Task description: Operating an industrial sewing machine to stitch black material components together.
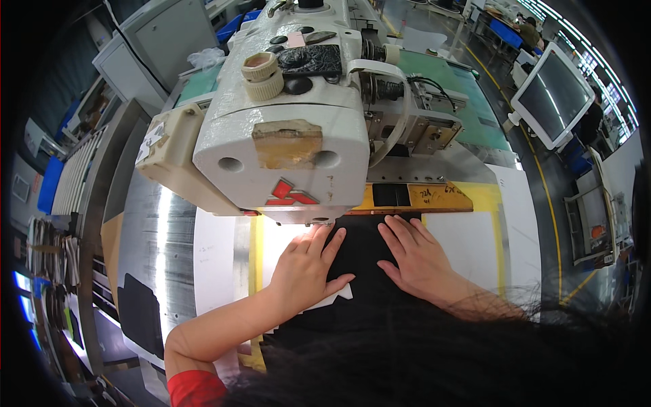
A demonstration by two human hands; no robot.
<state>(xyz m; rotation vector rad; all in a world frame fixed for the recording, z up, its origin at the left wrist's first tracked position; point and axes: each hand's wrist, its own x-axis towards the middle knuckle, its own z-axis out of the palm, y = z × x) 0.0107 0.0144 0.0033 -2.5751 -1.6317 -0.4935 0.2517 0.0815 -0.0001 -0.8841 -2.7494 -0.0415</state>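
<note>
A white industrial sewing machine [285, 102] fills the upper middle of the head view. Beneath its front, black fabric [359, 292] lies over a white board with yellow tape borders [461, 251]. My left hand [305, 271] rests with fingers extended at the fabric’s left edge, its fingertips near the underside of the machine head; part of that area is hidden. My right hand [415, 256] lies open on the fabric’s right side, fingertips just below a wooden bar [434, 200] that has black patches on it.
A steel tabletop [175, 244] with black pieces [139, 312] is at left, beside shelving with stacked material [54, 258]. Pale cabinets [146, 44] stand behind. A screen [553, 95] is at right, and another person [529, 32] sits farther back beyond a yellow floor line.
</note>
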